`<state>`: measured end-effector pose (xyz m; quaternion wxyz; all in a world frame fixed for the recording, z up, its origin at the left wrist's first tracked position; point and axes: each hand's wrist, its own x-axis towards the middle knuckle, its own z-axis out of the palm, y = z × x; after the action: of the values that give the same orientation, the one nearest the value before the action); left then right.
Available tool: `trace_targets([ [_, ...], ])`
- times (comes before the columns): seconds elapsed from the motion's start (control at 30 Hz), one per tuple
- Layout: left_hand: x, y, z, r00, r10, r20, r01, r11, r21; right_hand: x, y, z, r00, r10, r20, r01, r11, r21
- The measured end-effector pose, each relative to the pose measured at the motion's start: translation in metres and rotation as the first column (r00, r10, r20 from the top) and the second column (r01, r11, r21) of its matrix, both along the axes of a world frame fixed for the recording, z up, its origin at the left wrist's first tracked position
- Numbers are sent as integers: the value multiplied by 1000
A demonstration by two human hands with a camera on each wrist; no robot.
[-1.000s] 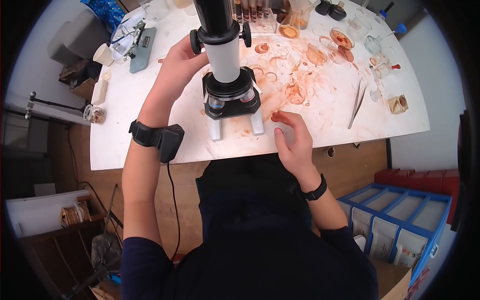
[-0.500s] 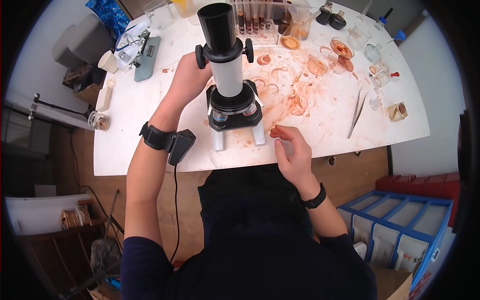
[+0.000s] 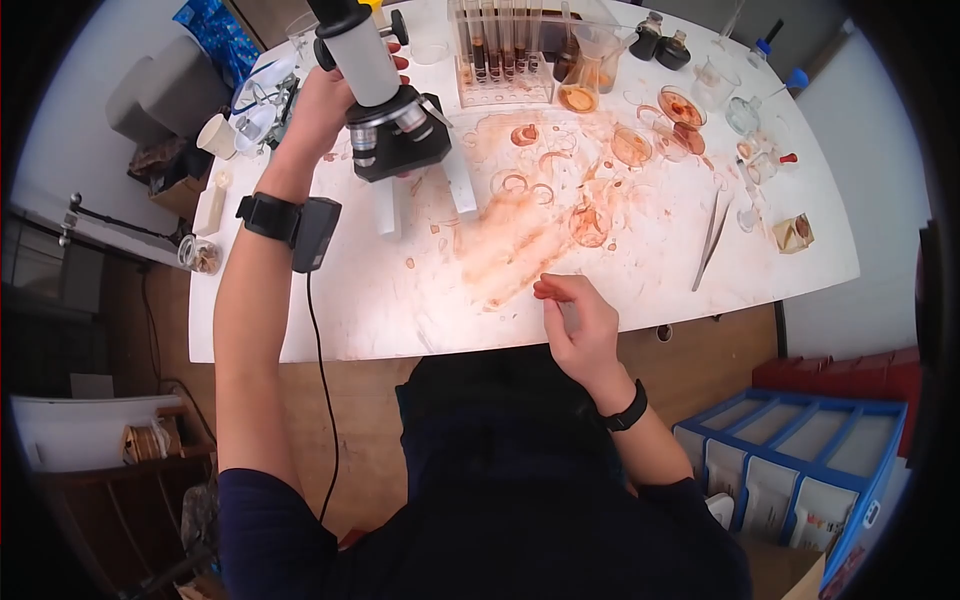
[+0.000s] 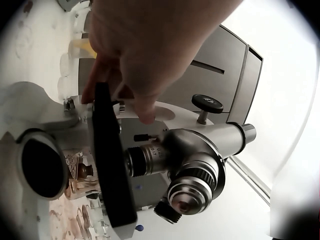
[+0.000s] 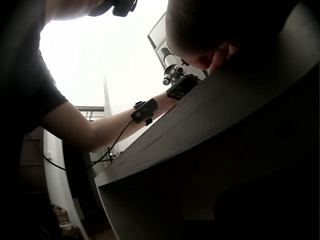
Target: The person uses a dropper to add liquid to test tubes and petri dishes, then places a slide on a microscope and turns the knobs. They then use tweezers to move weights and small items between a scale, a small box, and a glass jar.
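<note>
My left hand [image 3: 322, 112] grips the microscope [image 3: 368, 66] by its arm, behind the white tube. Its fingertips show on the far side of the tube. In the left wrist view, the fingers [image 4: 145, 106] wrap round the arm beside the black stage [image 4: 114, 165], with the metal objectives [image 4: 190, 186] close by. The microscope is tilted, and its two pale feet [image 3: 460, 190] point toward me. Near the front edge of the table, my right hand [image 3: 582, 322] rests with loosely bent fingers and holds nothing.
The stained white table [image 3: 330, 310] carries a rack of test tubes [image 3: 505, 88] and flasks [image 3: 580, 95] at the back. A balance [image 3: 280, 115] and paper cup [image 3: 216, 135] stand at the left. Petri dishes [image 3: 632, 147], tweezers [image 3: 711, 240] and black bottles [image 3: 673, 50] are on the right.
My left hand has moved the microscope left and away from me, uncovering an orange stain where it stood. It now leans more. My right hand has barely moved.
</note>
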<state>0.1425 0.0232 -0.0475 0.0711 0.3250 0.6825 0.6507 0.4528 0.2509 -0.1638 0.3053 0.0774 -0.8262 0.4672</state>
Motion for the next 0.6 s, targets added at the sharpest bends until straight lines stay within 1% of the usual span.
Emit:
trace_targets([
  [0.07,-26,-5,3,1000,-13,-26,13,1000,4,0,0,-1,1000,-5,-8,5,1000,10],
  [0.17,-68,-9,2,996,5,-93,-11,998,-59,1,-1,2,1000,-19,6,19,1000,-13],
  [0.2,-82,-10,1,997,-12,-77,8,999,-53,1,-2,2,1000,-24,7,25,1000,-13],
  [0.3,-96,-3,2,1000,-2,-3,2,1000,-9,-1,-2,3,1000,-29,-1,29,1000,-5],
  [0.33,-100,-1,4,1000,-2,1,2,999,-40,-1,-2,3,1000,-31,-2,31,1000,-2],
  [0.43,-112,7,3,998,61,9,-61,996,-66,-1,-1,3,999,-38,-17,39,999,24],
  [0.53,-142,11,-6,1000,-13,-24,12,999,-36,-2,-1,5,999,-38,-14,38,998,46],
  [0.6,-156,12,-11,1000,2,6,-2,999,-51,-2,-1,4,999,-37,-18,38,998,56],
])
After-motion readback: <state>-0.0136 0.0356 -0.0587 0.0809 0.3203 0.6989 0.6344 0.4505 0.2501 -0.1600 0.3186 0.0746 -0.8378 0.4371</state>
